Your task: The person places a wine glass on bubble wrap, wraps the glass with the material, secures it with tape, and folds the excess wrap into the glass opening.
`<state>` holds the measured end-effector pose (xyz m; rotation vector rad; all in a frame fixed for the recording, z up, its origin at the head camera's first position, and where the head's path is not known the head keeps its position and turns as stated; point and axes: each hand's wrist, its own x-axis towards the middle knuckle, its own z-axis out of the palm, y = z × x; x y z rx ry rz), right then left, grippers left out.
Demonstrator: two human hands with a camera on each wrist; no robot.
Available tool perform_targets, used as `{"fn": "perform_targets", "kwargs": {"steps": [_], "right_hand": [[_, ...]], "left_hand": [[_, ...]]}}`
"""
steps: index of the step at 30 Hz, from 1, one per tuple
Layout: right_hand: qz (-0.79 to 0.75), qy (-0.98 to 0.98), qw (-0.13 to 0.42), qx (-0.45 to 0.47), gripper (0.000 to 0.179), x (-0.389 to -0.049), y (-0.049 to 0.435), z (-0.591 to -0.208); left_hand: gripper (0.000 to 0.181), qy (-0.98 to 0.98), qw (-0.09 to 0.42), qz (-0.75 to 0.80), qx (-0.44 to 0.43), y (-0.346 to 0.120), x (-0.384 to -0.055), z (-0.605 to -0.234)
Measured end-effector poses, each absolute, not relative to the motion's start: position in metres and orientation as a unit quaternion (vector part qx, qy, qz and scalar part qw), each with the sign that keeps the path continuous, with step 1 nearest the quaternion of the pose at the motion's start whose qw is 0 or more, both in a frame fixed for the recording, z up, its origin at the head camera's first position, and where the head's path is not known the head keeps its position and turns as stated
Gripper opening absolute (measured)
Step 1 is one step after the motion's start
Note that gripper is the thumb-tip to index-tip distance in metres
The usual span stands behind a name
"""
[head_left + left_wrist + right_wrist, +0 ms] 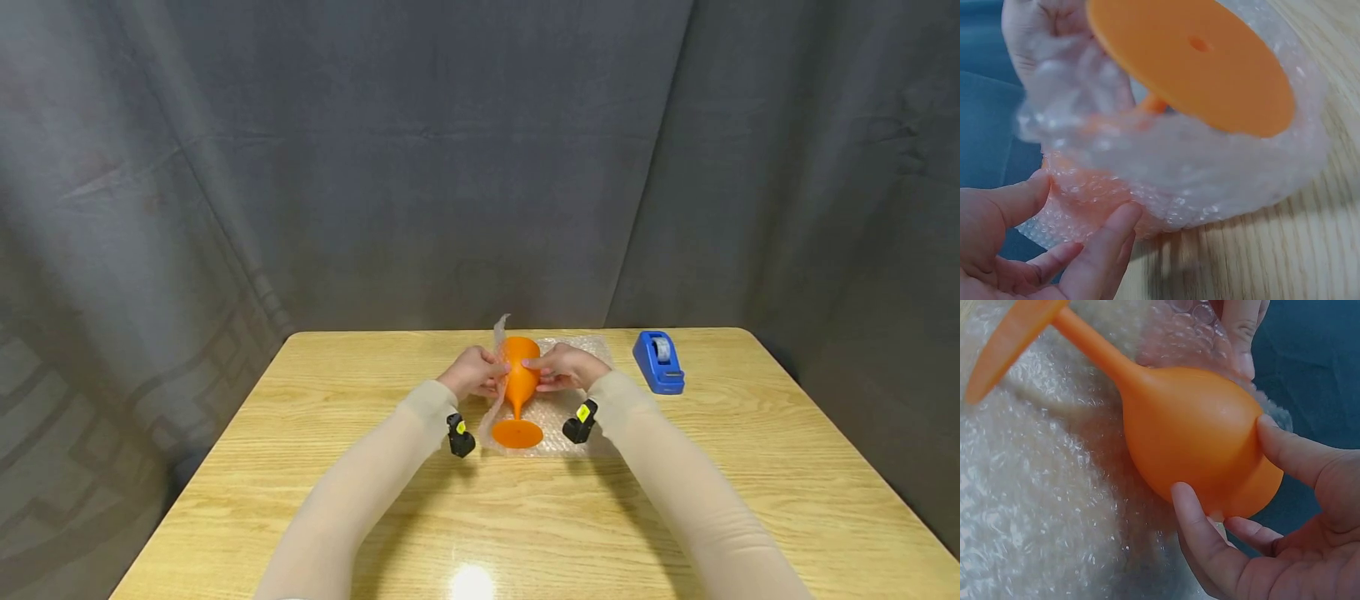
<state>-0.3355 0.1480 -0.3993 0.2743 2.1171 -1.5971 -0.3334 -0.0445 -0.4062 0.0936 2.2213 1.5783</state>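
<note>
An orange wine goblet (519, 379) lies with its foot toward the near side, over a sheet of bubble wrap (579, 417). My right hand (1285, 512) grips the goblet's bowl, thumb on one side and fingertips on the other. On the left, my left hand (1054, 237) pinches the raised edge of the bubble wrap between thumb and fingers, against the side of the bowl. In the left wrist view the wrap curves round the bowl and partly hides the stem, while the round foot (1210, 69) stays uncovered.
A blue tape dispenser (660, 364) with a roll of clear tape stands to the right of the bubble wrap. The wooden table (315, 467) ends at the back against a grey curtain (420, 167). Each wrist wears a small black camera.
</note>
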Motion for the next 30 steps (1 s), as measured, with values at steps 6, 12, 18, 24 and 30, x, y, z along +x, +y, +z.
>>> {"fn": "perform_targets", "kwargs": {"steps": [6,12,18,24,30], "right_hand": [[-0.589,0.766,0.236,0.105,0.017,-0.336,0.149,-0.4],[-0.592,0.763,0.235,0.105,0.021,-0.334,0.15,-0.4],[-0.591,0.762,0.24,0.107,0.021,-0.334,0.15,-0.4],[-0.595,0.758,0.245,0.105,0.02,-0.334,0.15,-0.4],[-0.596,0.758,0.246,0.102,0.023,-0.334,0.151,-0.4]], "left_hand": [[0.026,0.75,0.237,0.617,0.009,-0.049,-0.339,-0.407],[0.031,0.724,0.238,0.647,-0.013,-0.051,-0.341,-0.411],[0.036,0.711,0.232,0.663,-0.03,-0.049,-0.337,-0.414],[0.032,0.746,0.226,0.626,-0.028,-0.045,-0.337,-0.417],[0.036,0.748,0.238,0.619,-0.037,-0.043,-0.34,-0.417]]}}
